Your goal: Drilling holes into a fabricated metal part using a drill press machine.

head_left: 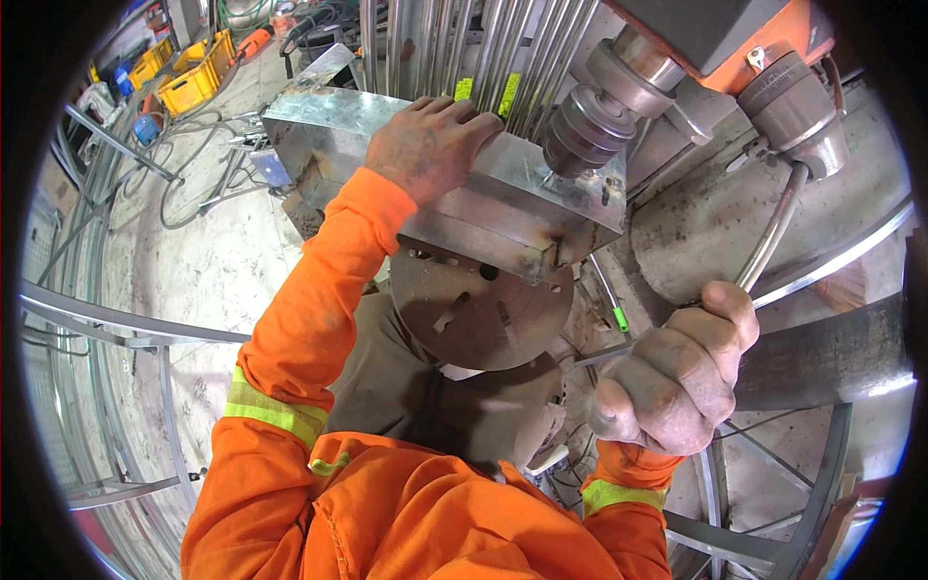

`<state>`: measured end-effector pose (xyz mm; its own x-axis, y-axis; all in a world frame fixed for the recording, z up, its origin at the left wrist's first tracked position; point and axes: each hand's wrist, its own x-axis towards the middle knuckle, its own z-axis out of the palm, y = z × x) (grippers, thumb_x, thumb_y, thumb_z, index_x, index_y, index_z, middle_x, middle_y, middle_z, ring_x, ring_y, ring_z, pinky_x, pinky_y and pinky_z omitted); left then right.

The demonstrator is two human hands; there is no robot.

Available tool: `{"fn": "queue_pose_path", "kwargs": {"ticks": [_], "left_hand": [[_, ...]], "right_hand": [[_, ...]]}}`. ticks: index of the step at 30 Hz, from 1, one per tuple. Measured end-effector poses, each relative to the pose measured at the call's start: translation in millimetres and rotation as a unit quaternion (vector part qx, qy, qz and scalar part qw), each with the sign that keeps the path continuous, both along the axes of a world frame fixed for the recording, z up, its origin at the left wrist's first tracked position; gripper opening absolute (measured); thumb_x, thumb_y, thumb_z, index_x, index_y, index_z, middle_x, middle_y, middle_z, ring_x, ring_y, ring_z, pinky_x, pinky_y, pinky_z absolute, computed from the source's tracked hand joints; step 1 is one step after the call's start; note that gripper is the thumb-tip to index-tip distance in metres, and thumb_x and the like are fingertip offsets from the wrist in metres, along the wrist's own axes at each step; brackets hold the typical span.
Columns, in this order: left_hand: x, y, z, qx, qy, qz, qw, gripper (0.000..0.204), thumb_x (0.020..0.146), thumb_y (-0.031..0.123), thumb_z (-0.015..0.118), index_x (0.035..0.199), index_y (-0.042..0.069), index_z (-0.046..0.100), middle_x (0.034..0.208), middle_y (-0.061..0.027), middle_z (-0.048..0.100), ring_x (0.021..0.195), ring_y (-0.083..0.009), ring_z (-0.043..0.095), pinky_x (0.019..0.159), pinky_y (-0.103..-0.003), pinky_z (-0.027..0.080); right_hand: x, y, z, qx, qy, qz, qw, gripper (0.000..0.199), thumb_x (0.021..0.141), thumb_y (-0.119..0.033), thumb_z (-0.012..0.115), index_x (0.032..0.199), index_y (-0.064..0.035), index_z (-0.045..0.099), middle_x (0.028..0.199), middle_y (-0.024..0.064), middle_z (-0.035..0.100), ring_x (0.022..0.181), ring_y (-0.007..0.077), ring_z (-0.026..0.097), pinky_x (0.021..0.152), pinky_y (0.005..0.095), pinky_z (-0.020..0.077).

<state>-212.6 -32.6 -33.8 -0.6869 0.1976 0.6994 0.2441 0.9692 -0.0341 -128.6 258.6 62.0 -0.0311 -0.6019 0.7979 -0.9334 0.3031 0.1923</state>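
My left hand (pixel 430 145) lies over the top of a bent sheet-steel channel (pixel 474 208), its fingers curled over the far edge. The channel rests on the round slotted drill table (pixel 483 314) in front of me. Above its right end hangs the drill chuck (pixel 588 130) of a drill press; the thin bit comes down at the steel's top face, and I cannot tell whether it touches. At the right, my right hand (pixel 677 382) is closed round the press's feed lever (pixel 773 232), whose grip end is hidden in my fist.
The orange press head (pixel 764 48) sits at the upper right. Steel bars (pixel 464 48) stand upright behind the channel. Yellow crates (pixel 198 72), cables and an orange power tool (pixel 253 44) lie at the far left. A green-tipped marker (pixel 620 317) is beside the table.
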Motion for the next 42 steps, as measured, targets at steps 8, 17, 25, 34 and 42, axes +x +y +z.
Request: {"fn": "queue_pose_path", "kwargs": {"ticks": [8,17,25,34,42], "left_hand": [[1,-1,1,0.007,-0.018,0.005,1.000,0.028,0.086,0.014,0.063,0.113,0.016,0.066,0.103,-0.0034,0.067,0.102,-0.0241,0.066,0.092,-0.038,0.051],[1,0,1,0.009,-0.007,-0.002,1.000,0.027,0.084,0.014,0.064,0.111,0.016,0.067,0.101,-0.0037,0.067,0.101,-0.0249,0.066,0.092,-0.039,0.052],[2,1,1,0.011,-0.008,0.003,1.000,0.028,0.085,0.014,0.064,0.112,0.017,0.068,0.101,-0.0039,0.067,0.101,-0.0252,0.067,0.093,-0.039,0.052],[2,1,0,0.010,-0.002,0.001,1.000,0.029,0.084,0.014,0.065,0.113,0.017,0.068,0.103,-0.0039,0.067,0.101,-0.0255,0.067,0.094,-0.039,0.053],[1,0,0,0.019,0.010,-0.014,1.000,0.039,0.076,0.007,0.068,0.113,0.016,0.067,0.100,-0.0044,0.066,0.098,-0.0257,0.067,0.091,-0.039,0.053]], "right_hand": [[-7,6,-2,0.011,0.003,0.027,1.000,0.021,0.073,-0.033,0.078,0.071,-0.0210,0.060,0.076,-0.0039,0.063,0.075,0.0184,0.055,0.086,0.0457,0.0475],[-8,6,-4,0.012,0.010,0.024,1.000,0.019,0.074,-0.031,0.075,0.070,-0.0206,0.060,0.075,-0.0033,0.062,0.075,0.0188,0.055,0.085,0.0454,0.0477],[-12,1,-7,-0.009,0.026,0.029,0.999,0.016,0.071,-0.029,0.072,0.069,-0.0190,0.060,0.071,-0.0029,0.059,0.072,0.0191,0.054,0.083,0.0448,0.0483],[-12,1,-9,-0.011,0.027,0.013,0.999,0.019,0.068,-0.030,0.072,0.064,-0.0174,0.058,0.068,-0.0028,0.057,0.068,0.0189,0.052,0.080,0.0438,0.0491],[-14,-1,-13,-0.033,0.033,0.018,0.999,0.014,0.064,-0.026,0.070,0.064,-0.0176,0.058,0.070,-0.0024,0.058,0.068,0.0185,0.053,0.081,0.0432,0.0491]]}}
